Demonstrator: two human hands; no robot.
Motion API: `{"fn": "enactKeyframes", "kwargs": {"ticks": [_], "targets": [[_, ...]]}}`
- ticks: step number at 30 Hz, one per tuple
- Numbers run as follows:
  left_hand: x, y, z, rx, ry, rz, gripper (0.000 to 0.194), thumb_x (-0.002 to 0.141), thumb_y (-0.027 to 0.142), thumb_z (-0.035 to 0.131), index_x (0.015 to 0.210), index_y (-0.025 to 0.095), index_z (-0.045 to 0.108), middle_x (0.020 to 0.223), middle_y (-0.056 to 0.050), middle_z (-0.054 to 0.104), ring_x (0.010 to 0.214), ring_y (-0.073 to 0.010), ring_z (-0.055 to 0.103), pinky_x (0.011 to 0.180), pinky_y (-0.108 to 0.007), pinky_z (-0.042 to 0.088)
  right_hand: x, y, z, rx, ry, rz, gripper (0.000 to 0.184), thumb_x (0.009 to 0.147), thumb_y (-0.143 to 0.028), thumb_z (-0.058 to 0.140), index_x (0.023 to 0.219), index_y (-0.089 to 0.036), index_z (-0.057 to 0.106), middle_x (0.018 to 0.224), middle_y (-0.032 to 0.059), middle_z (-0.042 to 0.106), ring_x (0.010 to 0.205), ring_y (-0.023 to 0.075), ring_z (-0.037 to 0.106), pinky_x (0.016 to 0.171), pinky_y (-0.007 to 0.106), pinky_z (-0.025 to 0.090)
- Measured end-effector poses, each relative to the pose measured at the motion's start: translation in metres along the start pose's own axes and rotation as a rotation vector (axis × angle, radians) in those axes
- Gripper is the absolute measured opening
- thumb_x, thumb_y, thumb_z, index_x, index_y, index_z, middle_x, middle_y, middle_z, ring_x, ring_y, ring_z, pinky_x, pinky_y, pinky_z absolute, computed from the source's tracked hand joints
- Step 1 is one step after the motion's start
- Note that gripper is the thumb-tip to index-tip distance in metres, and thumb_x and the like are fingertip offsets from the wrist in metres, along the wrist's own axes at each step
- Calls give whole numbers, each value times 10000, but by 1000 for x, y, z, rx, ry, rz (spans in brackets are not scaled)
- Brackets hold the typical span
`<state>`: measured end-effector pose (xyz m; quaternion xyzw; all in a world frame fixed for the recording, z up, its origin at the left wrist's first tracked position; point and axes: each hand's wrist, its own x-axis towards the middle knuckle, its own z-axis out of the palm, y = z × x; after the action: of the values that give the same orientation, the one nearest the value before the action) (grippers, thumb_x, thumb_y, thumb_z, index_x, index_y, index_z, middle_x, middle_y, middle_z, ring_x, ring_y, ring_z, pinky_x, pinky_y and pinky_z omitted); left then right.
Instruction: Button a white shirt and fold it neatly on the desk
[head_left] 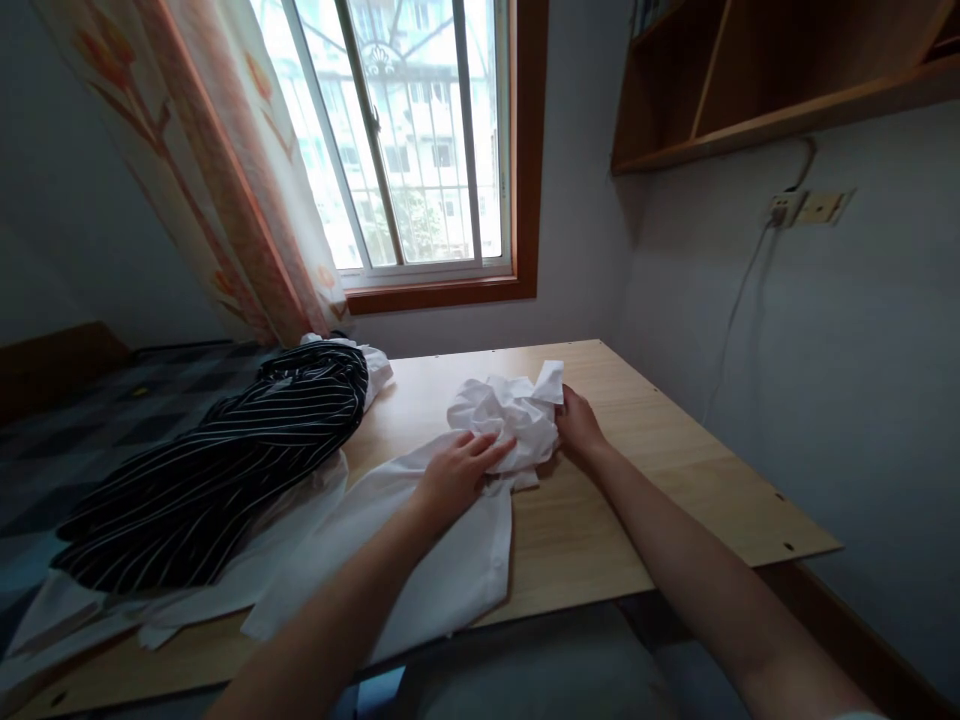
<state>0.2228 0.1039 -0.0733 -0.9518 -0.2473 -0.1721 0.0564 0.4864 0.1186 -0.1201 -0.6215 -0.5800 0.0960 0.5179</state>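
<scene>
A white garment [450, 545], which looks like a shirt, lies on the wooden board, its far part bunched into a crumpled heap and its near part spread flat to the front edge. My left hand [459, 475] rests on the near left side of the heap, fingers stretched out over the cloth. At the heap's right side, my right hand [579, 420] has its fingers closed around the fabric; its fingertips are partly hidden behind the folds. To the left, a black garment with white stripes [247, 460] lies in a loose pile over more white cloth [277, 560].
The pale wooden board [637, 400] reaches toward the window [420, 150]. A checked bedcover [52, 440] is at the left, below a flowered curtain [202, 170]. A wooden shelf [750, 90] hangs at the right, above a wall socket [821, 208] with a cord.
</scene>
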Motion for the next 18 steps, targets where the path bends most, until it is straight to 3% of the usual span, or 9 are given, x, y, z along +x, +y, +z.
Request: {"fn": "enactKeyframes", "kwargs": {"ticks": [3,5,7,9,10,12,13,15,18], "targets": [[-8,9,-12,-135,-18,69,540,831,151,546,1348,302,578,1383,-46,578,1110,-259,571,996,-435,474,0,-8,-4,32,60,-108,245,822,-303,545,1006,-202,671,983,69,717,910,249,617,777,334,486],[-11,9,-26,-307,-60,63,427,875,298,574,1300,293,620,1255,-65,660,1016,-237,630,917,-398,515,0,-14,-7,15,103,-164,257,845,-289,498,1004,-196,677,959,68,700,903,241,600,787,335,476],[-9,0,-38,-515,-80,-54,428,938,444,481,1297,252,617,1007,-68,732,763,-175,674,729,-317,553,0,-19,-9,-6,114,-199,288,860,-278,457,1021,-201,683,921,63,680,889,234,589,798,335,467],[-1,-15,-44,-597,15,-263,501,975,505,357,1274,198,616,837,-58,729,581,-140,639,599,-275,530,0,-23,-10,-15,80,-202,326,868,-280,437,1071,-217,684,901,59,666,889,232,585,809,330,464],[4,-23,-44,-545,100,-365,517,976,518,336,1247,184,624,842,-65,727,599,-148,647,609,-280,530,-1,-25,-11,-19,58,-190,344,871,-287,434,1103,-225,679,903,59,662,899,233,585,815,326,465],[16,-40,-39,-283,217,-508,505,931,557,422,1169,177,656,991,-106,721,829,-209,683,751,-324,535,-3,-27,-11,-29,27,-156,371,877,-300,427,1150,-236,669,926,59,660,928,238,586,829,322,468],[21,-46,-34,-143,196,-555,523,888,588,484,1146,171,664,1086,-129,701,972,-253,660,831,-354,519,-4,-27,-11,-35,21,-144,379,879,-303,423,1165,-238,664,938,59,659,936,239,585,834,321,469],[30,-54,-22,20,15,-633,568,820,643,544,1077,158,690,1168,-161,665,1111,-316,593,904,-393,483,-5,-25,-10,-42,21,-145,387,878,-297,426,1184,-239,656,957,55,652,940,237,582,838,317,470],[37,-58,-9,18,-207,-675,436,876,549,498,967,180,712,1107,-130,677,1048,-273,612,878,-344,477,-5,-22,-11,-91,20,-161,415,887,-271,416,1241,-238,631,951,50,623,911,220,578,807,295,470]]}}
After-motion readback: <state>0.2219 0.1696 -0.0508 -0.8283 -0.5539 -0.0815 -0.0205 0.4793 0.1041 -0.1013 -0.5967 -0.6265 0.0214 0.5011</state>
